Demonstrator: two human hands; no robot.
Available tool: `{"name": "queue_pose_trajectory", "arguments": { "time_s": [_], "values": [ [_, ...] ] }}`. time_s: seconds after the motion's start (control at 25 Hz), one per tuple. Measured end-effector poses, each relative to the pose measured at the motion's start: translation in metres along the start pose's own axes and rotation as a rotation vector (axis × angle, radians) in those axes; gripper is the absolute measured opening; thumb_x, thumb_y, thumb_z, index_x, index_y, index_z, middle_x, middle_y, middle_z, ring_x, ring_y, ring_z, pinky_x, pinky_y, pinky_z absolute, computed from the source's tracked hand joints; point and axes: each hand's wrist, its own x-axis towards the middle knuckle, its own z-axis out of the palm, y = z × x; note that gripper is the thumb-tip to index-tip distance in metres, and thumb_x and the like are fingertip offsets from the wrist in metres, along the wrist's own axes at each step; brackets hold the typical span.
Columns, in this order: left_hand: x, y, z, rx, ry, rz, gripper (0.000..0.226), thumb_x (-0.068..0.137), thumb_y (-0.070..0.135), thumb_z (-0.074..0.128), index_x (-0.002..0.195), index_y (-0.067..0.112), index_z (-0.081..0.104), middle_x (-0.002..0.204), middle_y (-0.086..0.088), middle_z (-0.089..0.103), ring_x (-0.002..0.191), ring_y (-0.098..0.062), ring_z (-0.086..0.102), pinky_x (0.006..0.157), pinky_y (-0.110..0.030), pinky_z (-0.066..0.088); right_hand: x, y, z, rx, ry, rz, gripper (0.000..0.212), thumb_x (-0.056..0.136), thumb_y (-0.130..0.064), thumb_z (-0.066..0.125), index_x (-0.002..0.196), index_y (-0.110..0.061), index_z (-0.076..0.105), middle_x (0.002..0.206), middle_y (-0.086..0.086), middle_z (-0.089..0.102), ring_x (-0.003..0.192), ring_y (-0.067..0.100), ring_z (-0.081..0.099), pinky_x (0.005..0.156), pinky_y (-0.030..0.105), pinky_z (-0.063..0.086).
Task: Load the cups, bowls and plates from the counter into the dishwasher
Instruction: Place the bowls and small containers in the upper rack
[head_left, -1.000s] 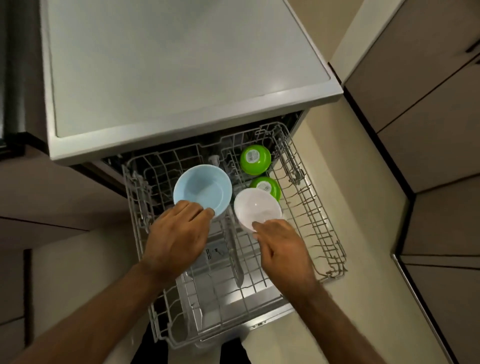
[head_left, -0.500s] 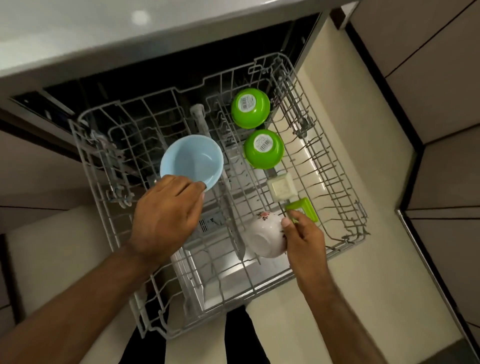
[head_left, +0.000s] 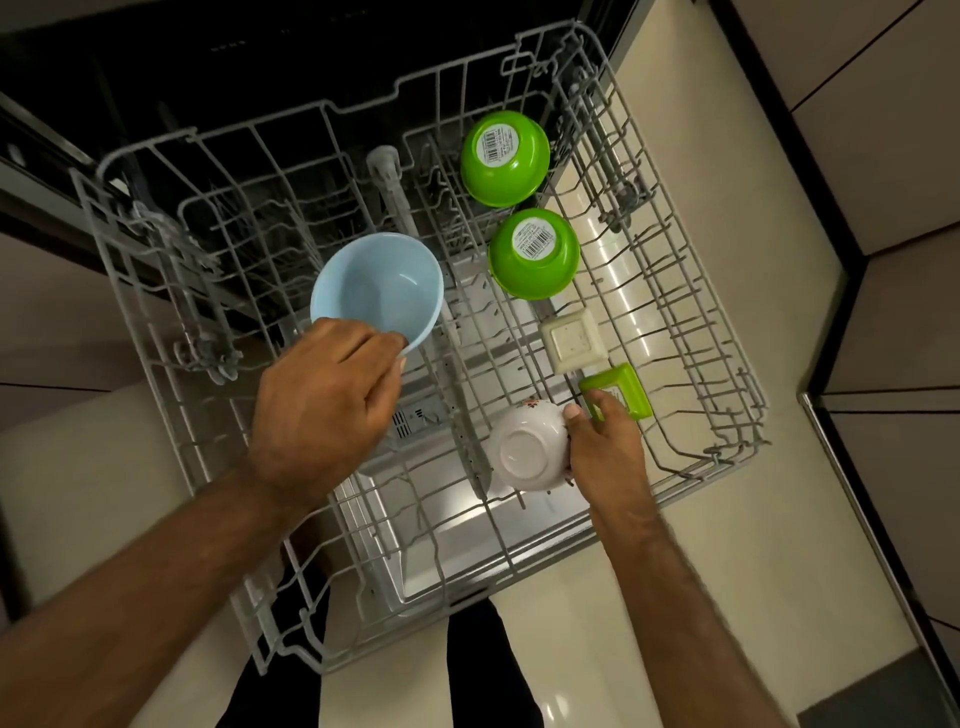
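A grey wire dishwasher rack (head_left: 135, 291) is pulled out below me. My left hand (head_left: 322, 410) grips the near rim of a light blue bowl (head_left: 379, 286), held mouth up over the rack's left half. My right hand (head_left: 605, 441) holds a white bowl with a flower print (head_left: 524, 454), turned bottom up, low in the rack's near right part. Two green bowls (head_left: 504, 156) (head_left: 535, 252) sit upside down at the far right. A cream square dish (head_left: 574, 340) and a green square dish (head_left: 623, 389) sit bottom up just beyond my right hand.
A grey spray tube (head_left: 395, 197) runs down the rack's middle. The dark dishwasher opening (head_left: 260, 67) lies behind the rack. Beige floor (head_left: 727, 519) lies to the right, with cabinet fronts (head_left: 883, 208) beyond. My dark trouser legs (head_left: 478, 670) show under the rack's near edge.
The view dropped from the counter to the rack. My right hand turned the white bowl bottom up and brought it down into the near right part. The blue bowl stayed in my left hand.
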Motion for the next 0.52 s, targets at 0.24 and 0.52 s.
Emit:
{"name": "queue_pose_trajectory", "arguments": {
  "time_s": [0.24,0.52],
  "values": [
    [0.002,0.001,0.005,-0.030,-0.007,0.014,0.017,0.098,0.016,0.065,0.110,0.008,0.073,0.097,-0.007,0.072,0.094,-0.027,0.065,0.072,-0.041,0.057,0.004,0.005,-0.001,-0.320,0.134,-0.167,0.038,0.105,-0.024,0.048,0.143,-0.020,0.053,0.120,0.004,0.066,0.102,0.017,0.059,0.091,0.035,0.052],
    [0.005,0.003,0.008,-0.064,-0.075,0.056,0.009,0.093,0.013,0.064,0.098,0.010,0.071,0.093,-0.004,0.069,0.091,-0.021,0.061,0.077,-0.033,0.050,-0.003,0.008,-0.001,-0.371,0.278,-0.456,0.025,0.100,-0.013,0.055,0.123,-0.013,0.065,0.111,0.002,0.069,0.105,0.023,0.064,0.083,0.031,0.051]
  ]
}}
